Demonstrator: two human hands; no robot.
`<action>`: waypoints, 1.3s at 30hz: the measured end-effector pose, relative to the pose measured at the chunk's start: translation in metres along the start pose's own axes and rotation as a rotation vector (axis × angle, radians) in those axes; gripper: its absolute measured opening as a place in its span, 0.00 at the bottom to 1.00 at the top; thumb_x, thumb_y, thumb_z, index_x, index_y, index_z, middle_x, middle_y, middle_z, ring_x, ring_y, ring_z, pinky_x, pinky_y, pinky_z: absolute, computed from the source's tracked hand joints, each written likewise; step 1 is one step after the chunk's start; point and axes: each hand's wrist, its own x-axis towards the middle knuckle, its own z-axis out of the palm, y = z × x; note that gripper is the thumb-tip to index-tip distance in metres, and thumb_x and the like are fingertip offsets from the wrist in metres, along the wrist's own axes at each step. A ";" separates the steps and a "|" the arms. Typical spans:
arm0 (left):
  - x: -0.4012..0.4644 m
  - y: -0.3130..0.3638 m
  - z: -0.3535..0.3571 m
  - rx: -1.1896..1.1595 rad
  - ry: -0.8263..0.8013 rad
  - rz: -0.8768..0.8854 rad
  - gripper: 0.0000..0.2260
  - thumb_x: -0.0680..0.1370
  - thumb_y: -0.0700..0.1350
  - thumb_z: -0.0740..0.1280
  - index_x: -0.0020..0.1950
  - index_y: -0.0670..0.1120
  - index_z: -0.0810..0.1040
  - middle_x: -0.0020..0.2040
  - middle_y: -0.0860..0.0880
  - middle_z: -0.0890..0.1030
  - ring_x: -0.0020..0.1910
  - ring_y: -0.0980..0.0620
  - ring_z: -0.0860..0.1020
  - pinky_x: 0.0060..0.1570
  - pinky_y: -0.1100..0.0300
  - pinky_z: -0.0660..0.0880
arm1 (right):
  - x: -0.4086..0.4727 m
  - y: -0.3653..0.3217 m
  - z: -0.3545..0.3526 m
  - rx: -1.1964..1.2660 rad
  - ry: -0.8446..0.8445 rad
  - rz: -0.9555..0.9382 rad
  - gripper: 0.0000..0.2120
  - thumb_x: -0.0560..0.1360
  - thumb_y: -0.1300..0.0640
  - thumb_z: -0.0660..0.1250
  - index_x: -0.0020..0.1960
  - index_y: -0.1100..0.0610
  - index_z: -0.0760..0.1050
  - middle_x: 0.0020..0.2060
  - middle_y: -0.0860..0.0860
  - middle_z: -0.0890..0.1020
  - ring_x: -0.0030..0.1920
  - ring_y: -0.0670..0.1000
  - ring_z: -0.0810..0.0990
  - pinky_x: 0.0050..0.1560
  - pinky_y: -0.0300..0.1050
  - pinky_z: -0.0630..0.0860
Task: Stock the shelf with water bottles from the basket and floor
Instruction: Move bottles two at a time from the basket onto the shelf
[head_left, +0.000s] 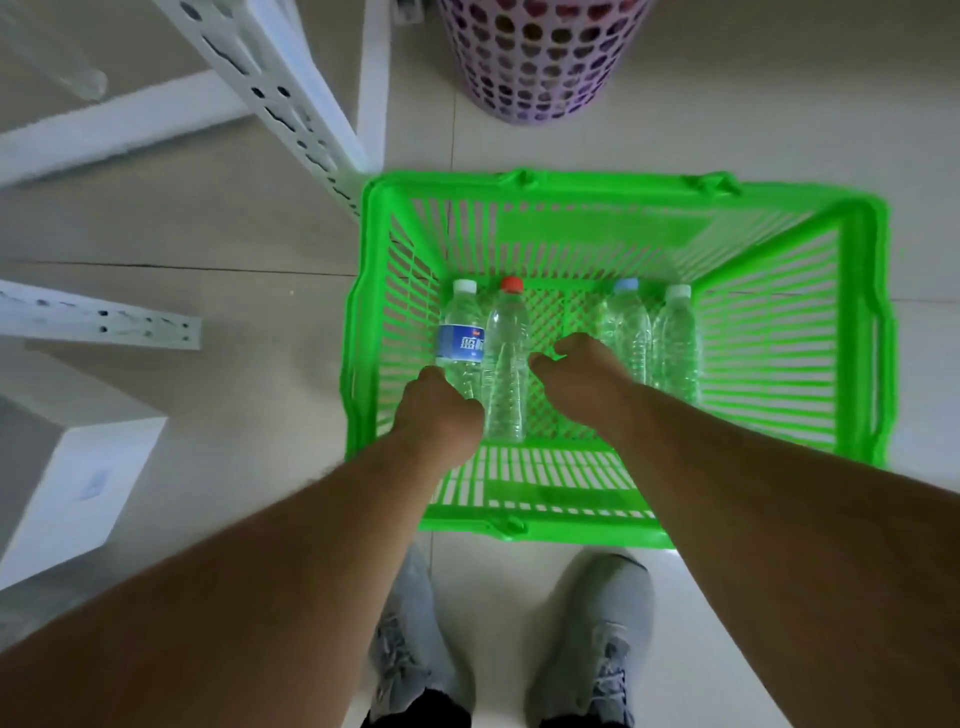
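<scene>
A green plastic basket (862, 332) stands on the floor in front of my feet. Several clear water bottles lie inside it, caps pointing away from me. My left hand (441, 413) reaches in and curls over the lower end of the blue-labelled, white-capped bottle (461, 332). The red-capped bottle (506, 364) lies right beside it. My right hand (579, 374) is down between the red-capped bottle and the blue-capped bottle (626, 327), with its fingers hidden beneath it. Another white-capped bottle (675, 343) lies furthest right. The white metal shelf frame (291, 83) rises at the upper left.
A purple perforated bin (540, 57) stands beyond the basket. A white box (78, 478) sits on the floor at the left, near a shelf rail (104, 319). My grey shoes (410, 639) stand just behind the basket on pale tiles.
</scene>
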 end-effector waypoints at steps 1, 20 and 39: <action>0.010 -0.001 0.007 0.003 -0.002 -0.011 0.22 0.76 0.41 0.64 0.70 0.41 0.67 0.63 0.42 0.76 0.50 0.42 0.81 0.41 0.56 0.77 | 0.014 0.001 0.007 0.018 0.004 0.006 0.25 0.76 0.45 0.65 0.66 0.60 0.71 0.52 0.59 0.82 0.49 0.59 0.83 0.50 0.52 0.82; 0.072 0.007 0.063 -0.092 0.142 -0.062 0.23 0.78 0.46 0.69 0.70 0.41 0.68 0.67 0.40 0.73 0.63 0.41 0.75 0.58 0.55 0.72 | 0.103 0.004 0.021 0.084 0.148 0.024 0.26 0.76 0.43 0.62 0.67 0.59 0.70 0.53 0.54 0.80 0.46 0.55 0.79 0.41 0.43 0.72; 0.010 0.014 0.012 -0.363 -0.063 -0.006 0.19 0.73 0.49 0.75 0.60 0.43 0.75 0.38 0.51 0.74 0.31 0.57 0.68 0.30 0.65 0.65 | 0.027 0.009 -0.032 0.174 0.192 -0.172 0.22 0.71 0.38 0.73 0.56 0.52 0.77 0.41 0.46 0.79 0.35 0.42 0.75 0.29 0.35 0.66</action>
